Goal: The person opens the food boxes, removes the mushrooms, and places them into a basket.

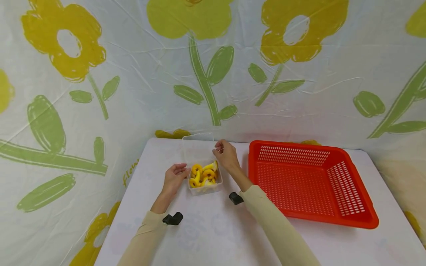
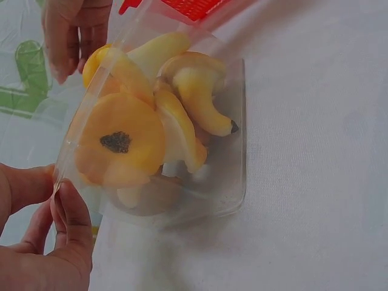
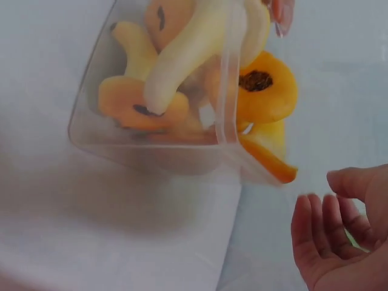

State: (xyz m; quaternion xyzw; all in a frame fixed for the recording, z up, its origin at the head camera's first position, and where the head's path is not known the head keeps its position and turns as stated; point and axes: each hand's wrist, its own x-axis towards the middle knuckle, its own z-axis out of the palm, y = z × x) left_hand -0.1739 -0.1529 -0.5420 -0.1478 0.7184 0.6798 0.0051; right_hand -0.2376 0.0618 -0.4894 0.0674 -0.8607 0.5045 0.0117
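A clear plastic box [image 1: 205, 189] holds several toy fruits: orange rounded halves with dark seeded centres, like cut papaya [image 2: 121, 139], and yellow banana-shaped pieces [image 3: 182, 54]. Its see-through lid [image 1: 199, 146] stands raised at the far side. At the box's left rim, my left hand [image 1: 173, 180] pinches the edge between thumb and fingers. My right hand [image 1: 227, 154] hovers by the lid's right edge, beyond the box's far right corner. In the right wrist view its fingers are loosely bent, apart from the thumb, with nothing between them.
A large red perforated plastic basket [image 1: 296, 188] sits on the right part of the white table [image 1: 206, 236]. Flower-printed cloth [image 1: 133, 55] hangs behind the table and along its left side. Each wrist carries a small black device [image 1: 173, 218].
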